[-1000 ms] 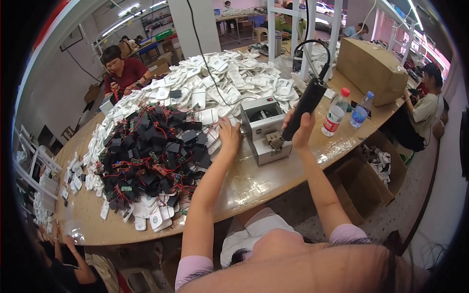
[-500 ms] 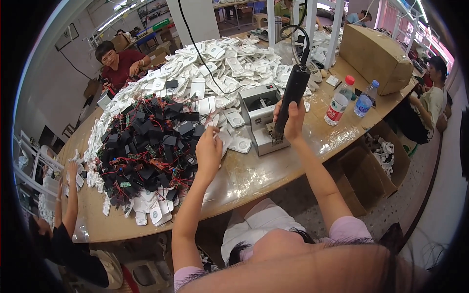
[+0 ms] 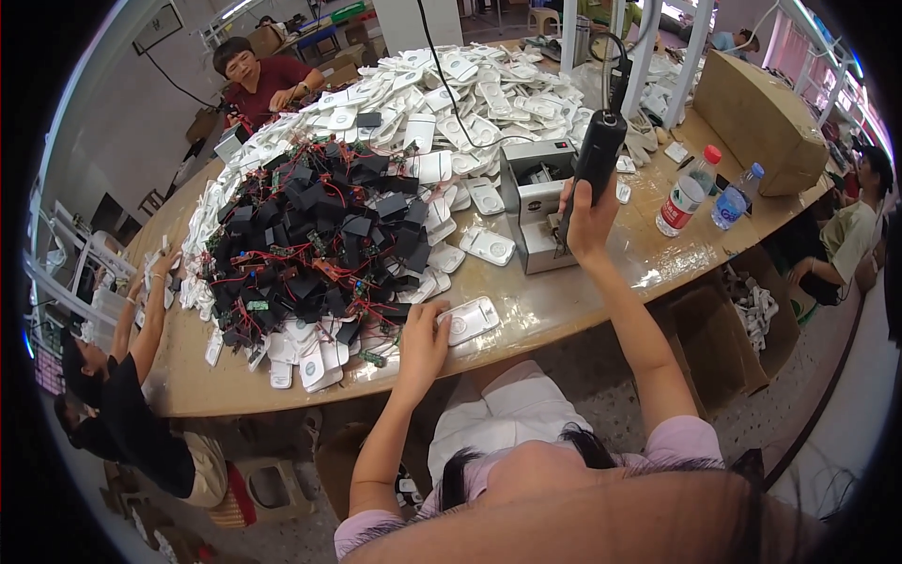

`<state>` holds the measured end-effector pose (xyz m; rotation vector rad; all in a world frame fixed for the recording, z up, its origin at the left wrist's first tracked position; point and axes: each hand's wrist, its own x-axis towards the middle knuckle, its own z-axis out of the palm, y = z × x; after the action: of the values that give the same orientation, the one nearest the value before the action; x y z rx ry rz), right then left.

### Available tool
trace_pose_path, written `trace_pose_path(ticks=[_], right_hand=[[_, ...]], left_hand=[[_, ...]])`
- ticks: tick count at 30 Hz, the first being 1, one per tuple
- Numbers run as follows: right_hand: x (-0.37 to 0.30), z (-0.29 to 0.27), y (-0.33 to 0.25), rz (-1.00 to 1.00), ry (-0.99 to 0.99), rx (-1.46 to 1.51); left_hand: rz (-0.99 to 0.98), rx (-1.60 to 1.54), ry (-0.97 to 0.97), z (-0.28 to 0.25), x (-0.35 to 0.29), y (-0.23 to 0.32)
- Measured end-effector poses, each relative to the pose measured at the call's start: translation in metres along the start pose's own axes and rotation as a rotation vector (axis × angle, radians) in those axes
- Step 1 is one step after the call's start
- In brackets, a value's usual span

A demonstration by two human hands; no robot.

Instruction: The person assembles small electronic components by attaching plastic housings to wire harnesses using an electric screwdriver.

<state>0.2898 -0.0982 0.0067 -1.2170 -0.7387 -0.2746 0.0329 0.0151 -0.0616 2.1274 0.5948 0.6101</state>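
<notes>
Shells [image 3: 460, 89], white and loose, are heaped from the table's [image 3: 554, 310] left side round behind a pile of black modules [image 3: 310, 221] trailing red wires. Both heaps are large, so by my reading much of the work is left; which pieces, if any, are finished I cannot tell. One near shell [image 3: 470, 321] lies apart from the heaps by the table's front edge, hollow side up, and looks to be the piece in hand, without a module in it.

The left hand [image 3: 425, 343] is at that shell's left end, thumb and forefinger partly bent beside it; whether they pinch it or merely touch I cannot tell. To the right stands a grey machine [image 3: 528, 202]. The right hand [image 3: 590, 221] is wrapped round a black tool [image 3: 601, 150], tip down just beside the machine, well apart from the near shell.
</notes>
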Motion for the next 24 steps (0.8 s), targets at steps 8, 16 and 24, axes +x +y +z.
trace_pose_path(ticks=[8,16,24], right_hand=[[0.001,-0.004,-0.008,0.049,-0.018,0.134],[-0.026,-0.016,-0.024,0.117,-0.03,0.25],[-0.059,-0.041,-0.045,0.125,0.044,0.467]], left_hand=[[0.458,0.414,-0.234,0.0,-0.012,0.011],[0.288,0.276,-0.135,0.023,-0.029,0.017],[0.465,0.538,0.463,-0.065,0.076,0.043]])
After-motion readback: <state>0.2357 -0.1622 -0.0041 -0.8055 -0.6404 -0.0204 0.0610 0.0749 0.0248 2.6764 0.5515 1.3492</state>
